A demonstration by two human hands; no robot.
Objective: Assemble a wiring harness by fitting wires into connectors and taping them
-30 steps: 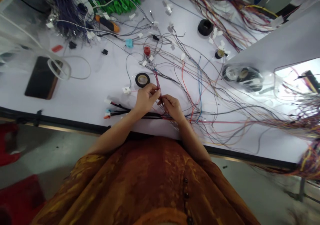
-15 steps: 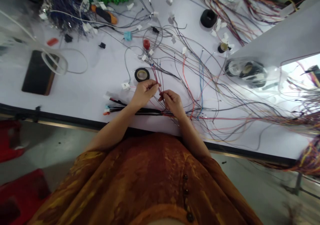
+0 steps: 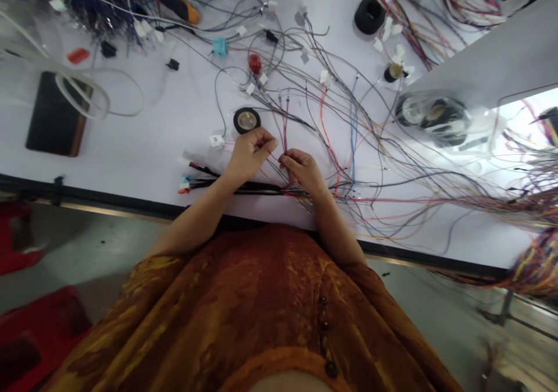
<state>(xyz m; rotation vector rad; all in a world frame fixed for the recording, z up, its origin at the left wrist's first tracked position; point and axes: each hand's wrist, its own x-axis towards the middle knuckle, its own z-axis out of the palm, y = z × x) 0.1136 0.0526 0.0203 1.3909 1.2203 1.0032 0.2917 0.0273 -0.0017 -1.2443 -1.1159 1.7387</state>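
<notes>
My right hand (image 3: pixel 304 172) is closed in a pinch on a few thin red wires (image 3: pixel 286 125), whose free ends stick up away from me. Just left of it, my left hand (image 3: pixel 250 152) has thumb and forefinger pressed together. A thin wire seems to run from those fingertips toward my right hand; its end is hidden. Beyond my left hand lies a roll of black tape (image 3: pixel 246 121). Below both hands, a black-sleeved wire bundle (image 3: pixel 257 188) runs along the table's near edge. A white connector (image 3: pixel 217 142) lies left of my left hand.
Loose wires spread over the table (image 3: pixel 165 118) to the right. Farther back are a red connector (image 3: pixel 255 63), a light blue connector (image 3: pixel 220 46), an orange-black tool (image 3: pixel 176 3) and a black tape roll (image 3: pixel 369 15). A dark phone-like slab (image 3: pixel 54 116) lies left.
The red wires have swung more upright and now stand clear of my left fingers, held in my right hand. The whole view has shifted slightly.
</notes>
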